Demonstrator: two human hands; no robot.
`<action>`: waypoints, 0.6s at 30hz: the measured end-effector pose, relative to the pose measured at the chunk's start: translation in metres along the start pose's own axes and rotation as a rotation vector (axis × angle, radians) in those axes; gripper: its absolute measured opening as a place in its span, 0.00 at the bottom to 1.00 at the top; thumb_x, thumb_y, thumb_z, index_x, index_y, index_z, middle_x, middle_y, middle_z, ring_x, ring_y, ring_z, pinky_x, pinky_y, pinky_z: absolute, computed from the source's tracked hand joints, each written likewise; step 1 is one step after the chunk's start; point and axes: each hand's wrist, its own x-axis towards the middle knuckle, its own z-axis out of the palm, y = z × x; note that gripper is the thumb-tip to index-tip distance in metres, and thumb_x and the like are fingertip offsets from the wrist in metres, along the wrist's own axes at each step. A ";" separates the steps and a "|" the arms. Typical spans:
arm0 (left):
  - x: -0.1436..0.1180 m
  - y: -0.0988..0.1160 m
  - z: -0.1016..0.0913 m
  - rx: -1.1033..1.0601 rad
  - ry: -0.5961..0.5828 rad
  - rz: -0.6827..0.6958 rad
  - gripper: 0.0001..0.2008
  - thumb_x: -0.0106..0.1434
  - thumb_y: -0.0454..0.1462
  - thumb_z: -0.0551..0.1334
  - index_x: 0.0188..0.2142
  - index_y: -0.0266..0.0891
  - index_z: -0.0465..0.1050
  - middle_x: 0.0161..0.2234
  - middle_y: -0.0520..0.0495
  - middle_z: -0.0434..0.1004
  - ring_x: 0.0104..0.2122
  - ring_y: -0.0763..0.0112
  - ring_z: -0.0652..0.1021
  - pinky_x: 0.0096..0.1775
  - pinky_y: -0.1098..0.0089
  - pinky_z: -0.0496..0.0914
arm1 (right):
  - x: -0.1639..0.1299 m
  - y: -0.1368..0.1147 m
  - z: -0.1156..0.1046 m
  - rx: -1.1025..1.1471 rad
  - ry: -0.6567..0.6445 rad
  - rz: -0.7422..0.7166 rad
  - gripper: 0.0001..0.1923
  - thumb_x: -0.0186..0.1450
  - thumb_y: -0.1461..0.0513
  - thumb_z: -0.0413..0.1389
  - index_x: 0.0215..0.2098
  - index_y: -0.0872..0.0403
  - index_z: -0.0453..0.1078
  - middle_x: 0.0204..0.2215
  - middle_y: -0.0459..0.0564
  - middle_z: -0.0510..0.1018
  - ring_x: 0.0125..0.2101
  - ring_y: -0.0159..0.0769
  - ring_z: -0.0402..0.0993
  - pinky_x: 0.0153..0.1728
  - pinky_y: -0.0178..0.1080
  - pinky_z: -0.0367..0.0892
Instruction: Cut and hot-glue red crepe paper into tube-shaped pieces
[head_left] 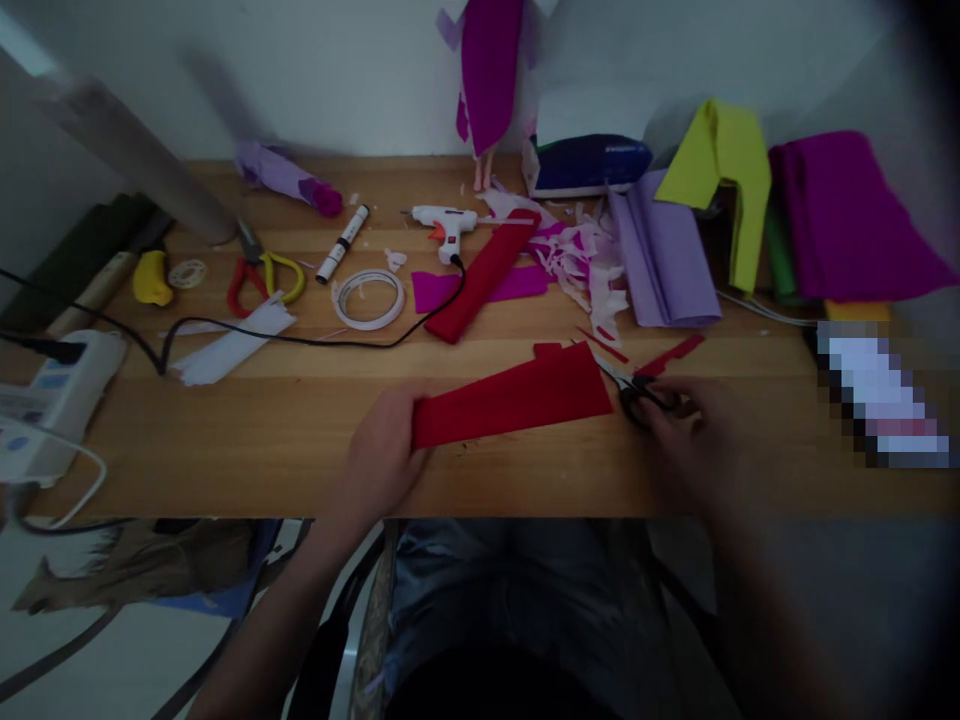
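My left hand [384, 450] grips the narrower left end of a strip of red felt-like material [514, 395], held low over the wooden table. In my right hand [694, 430] is a pair of scissors [637, 395] with black handles, its fingers closed round them. The scissor blades point up and left, close to the strip's right end; whether they touch it I cannot tell. Narrow red offcuts [675, 353] lie just beyond the scissors. A folded red piece [484, 280] rests farther back, over a magenta strip [525, 283].
Behind lie a white glue gun [444, 220] with a black cord, a tape roll [369, 300], a marker [343, 244], pliers [259, 265] and purple scraps [581, 260]. Folded lilac [664, 250], yellow [720, 170] and magenta [847, 215] material sits right. A power strip [67, 400] is at left.
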 end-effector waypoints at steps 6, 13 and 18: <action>-0.001 0.000 0.003 0.104 0.020 0.069 0.19 0.56 0.29 0.55 0.49 0.36 0.63 0.44 0.36 0.73 0.45 0.52 0.75 0.45 0.54 0.71 | 0.001 -0.068 -0.014 0.346 -0.098 -0.096 0.11 0.66 0.57 0.55 0.47 0.46 0.70 0.37 0.48 0.72 0.34 0.36 0.68 0.36 0.41 0.65; 0.000 0.011 0.002 0.275 -0.019 0.107 0.21 0.56 0.30 0.55 0.51 0.32 0.63 0.43 0.35 0.71 0.42 0.51 0.73 0.41 0.56 0.71 | 0.018 -0.073 0.010 0.401 -0.257 0.002 0.13 0.60 0.51 0.61 0.25 0.50 0.71 0.31 0.48 0.72 0.34 0.38 0.71 0.36 0.42 0.69; -0.001 0.015 0.008 0.358 -0.009 0.176 0.24 0.56 0.30 0.57 0.53 0.35 0.62 0.43 0.36 0.71 0.40 0.53 0.73 0.41 0.57 0.69 | 0.018 -0.068 0.024 0.555 -0.401 0.148 0.12 0.65 0.51 0.55 0.37 0.49 0.75 0.42 0.48 0.78 0.46 0.42 0.74 0.48 0.47 0.70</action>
